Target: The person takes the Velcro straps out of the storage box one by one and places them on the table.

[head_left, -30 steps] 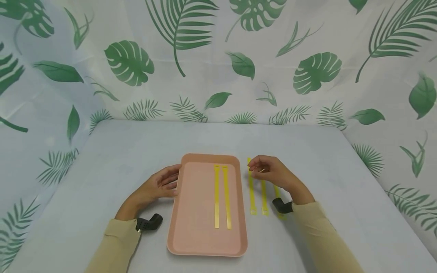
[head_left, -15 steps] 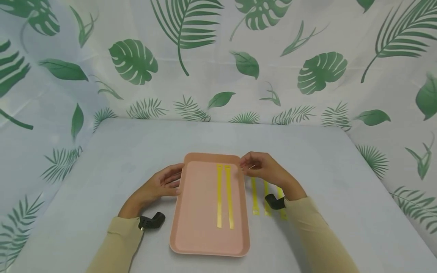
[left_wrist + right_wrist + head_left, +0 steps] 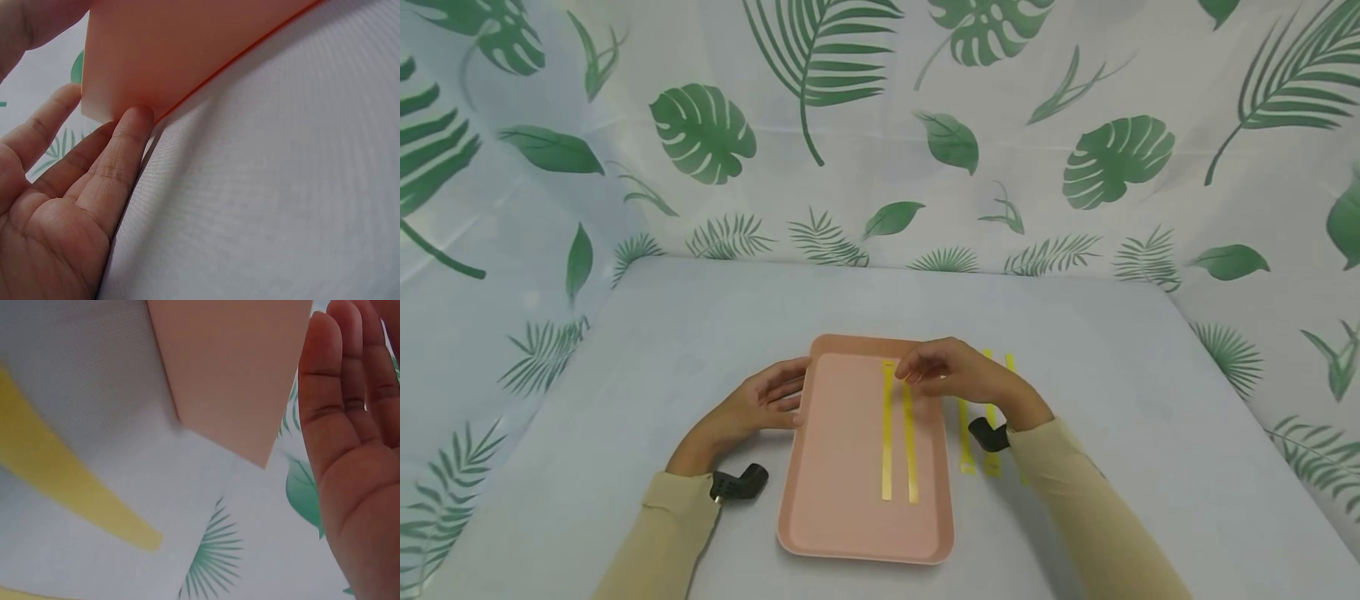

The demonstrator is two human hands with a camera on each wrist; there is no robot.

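A pink rectangular tray point(image 3: 838, 467) lies on the table. Inside it, toward the right side, are two long flat yellow strips point(image 3: 887, 442) side by side. My left hand point(image 3: 752, 404) touches the tray's left wall; in the left wrist view its extended fingertips point(image 3: 134, 125) rest against the outer side. Above the tray's right part hovers my right hand point(image 3: 958, 371), loosely bent, over the far end of the right-hand strip. Nothing shows in its fingers point(image 3: 322, 375) in the right wrist view, though the thumb is mostly cut off there.
Three more yellow strips point(image 3: 966, 442) lie on the table right of the tray, partly hidden under my right hand and forearm. A white cloth covers the table point(image 3: 700, 300). Behind stands a white backdrop point(image 3: 850, 167) with green leaves.
My right hand has moved left, from above the strips on the table, across the tray's right rim to over the tray. The left hand stays at the tray's left side.
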